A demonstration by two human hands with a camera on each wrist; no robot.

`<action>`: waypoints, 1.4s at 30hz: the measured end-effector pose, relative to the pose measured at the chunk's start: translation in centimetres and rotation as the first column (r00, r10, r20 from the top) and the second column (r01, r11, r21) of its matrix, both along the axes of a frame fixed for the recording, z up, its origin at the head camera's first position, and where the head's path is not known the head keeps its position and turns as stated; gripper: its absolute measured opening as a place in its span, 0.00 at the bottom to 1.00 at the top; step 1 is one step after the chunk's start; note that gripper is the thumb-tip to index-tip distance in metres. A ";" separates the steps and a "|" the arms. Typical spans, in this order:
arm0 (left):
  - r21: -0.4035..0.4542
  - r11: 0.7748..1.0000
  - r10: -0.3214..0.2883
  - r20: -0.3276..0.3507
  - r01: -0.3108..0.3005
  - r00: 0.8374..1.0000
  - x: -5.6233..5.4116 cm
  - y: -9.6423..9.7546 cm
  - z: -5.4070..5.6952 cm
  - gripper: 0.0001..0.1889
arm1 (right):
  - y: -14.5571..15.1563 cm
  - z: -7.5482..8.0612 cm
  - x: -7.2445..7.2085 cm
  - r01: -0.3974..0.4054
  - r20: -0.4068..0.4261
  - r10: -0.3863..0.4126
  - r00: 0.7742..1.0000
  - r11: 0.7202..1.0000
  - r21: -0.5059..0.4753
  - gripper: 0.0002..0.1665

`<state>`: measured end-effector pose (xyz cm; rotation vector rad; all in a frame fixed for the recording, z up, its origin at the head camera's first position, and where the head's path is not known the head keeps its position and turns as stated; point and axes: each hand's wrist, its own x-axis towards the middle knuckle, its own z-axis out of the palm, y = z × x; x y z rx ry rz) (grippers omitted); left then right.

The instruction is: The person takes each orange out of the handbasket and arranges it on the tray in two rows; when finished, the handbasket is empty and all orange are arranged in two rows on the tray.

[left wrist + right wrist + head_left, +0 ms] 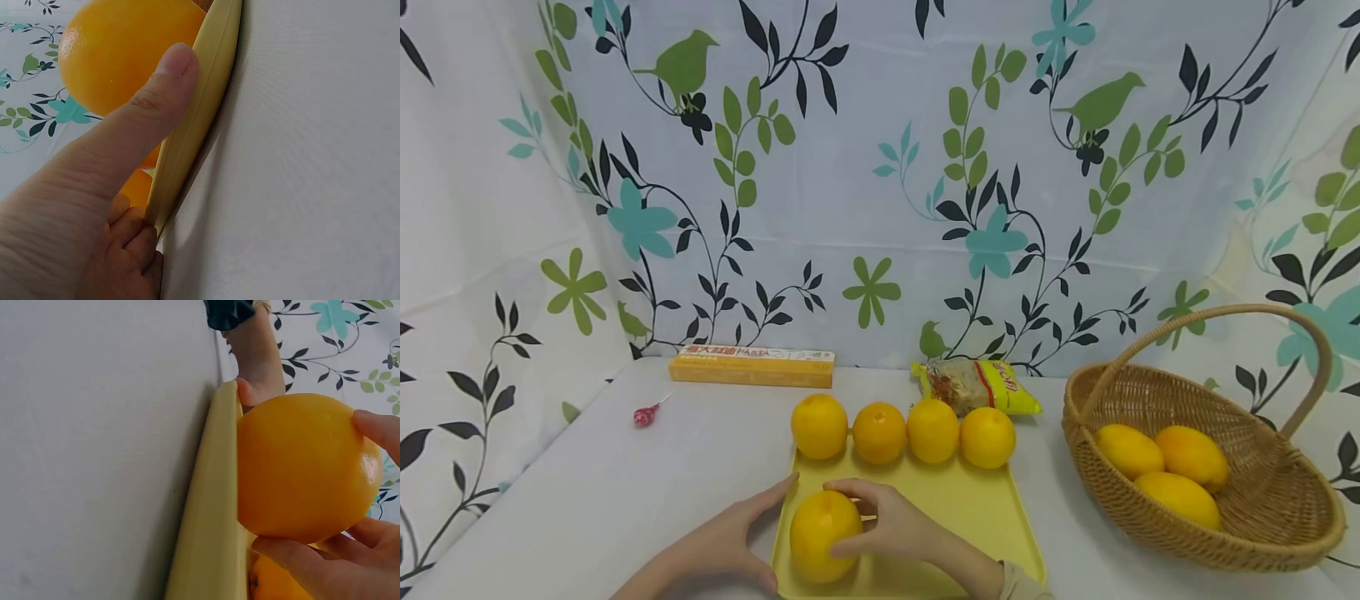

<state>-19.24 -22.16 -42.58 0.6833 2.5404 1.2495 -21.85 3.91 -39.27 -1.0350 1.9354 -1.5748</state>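
My right hand [891, 521] holds a large, smooth orange [825, 537] from its right side, fingers and thumb spread round it. The orange sits at the near left of a yellow tray [951, 517]. My left hand [730, 533] is spread along the tray's left edge. In the left wrist view its thumb [153, 103] lies against the tray's rim [200, 106], with the other fingers [134, 234] bent near the far end. A row of several oranges [880, 433] lines the tray's far edge. The right wrist view shows the held orange [306, 469] close beside the tray wall [209, 506].
On the right stands a wicker basket [1285, 508] with a tall handle and three oval yellow fruits [1183, 498] inside. Behind the oranges lie a yellow snack packet [977, 386] and a long pasta box [752, 367]. A red lollipop [646, 415] is at the left. A patterned curtain [850, 192] hangs behind.
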 end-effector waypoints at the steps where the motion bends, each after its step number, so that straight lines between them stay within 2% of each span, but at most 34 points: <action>1: 0.000 1.000 -0.003 0.000 0.003 1.000 -0.1 0.0 0.0 0.55 | 0.0 0.1 0.0 -0.013 0.002 0.013 1.000 1.000 0.006 0.35; 10: 0.003 1.000 -0.003 0.007 0.003 1.000 -0.1 0.1 0.0 0.55 | 0.0 -0.1 0.3 -0.073 0.036 0.074 0.997 0.997 -0.012 0.34; 16: 0.012 1.000 -0.025 0.006 0.025 1.000 -0.3 0.1 -0.1 0.55 | 0.1 -0.6 0.6 -0.028 0.023 0.030 0.999 0.998 -0.056 0.26; 19: 0.014 0.999 -0.032 0.012 0.032 0.999 -0.3 0.1 -0.2 0.55 | 0.1 -0.6 0.9 -0.016 0.052 0.019 0.998 0.998 -0.059 0.24; 28: 0.029 0.999 -0.036 0.035 0.035 0.999 -0.2 -0.1 0.1 0.55 | 0.2 -0.4 0.7 -0.127 0.094 0.132 0.987 0.990 -0.057 0.32; 35: 0.058 0.998 -0.010 0.088 0.005 0.996 0.1 0.0 0.2 0.53 | -0.2 -0.7 1.0 -0.097 0.099 0.098 0.990 0.995 -0.020 0.35; 42: 0.070 0.997 0.005 0.114 -0.013 0.993 0.1 0.1 0.1 0.53 | -0.1 -0.8 0.8 -0.122 0.097 0.121 0.988 0.993 0.006 0.36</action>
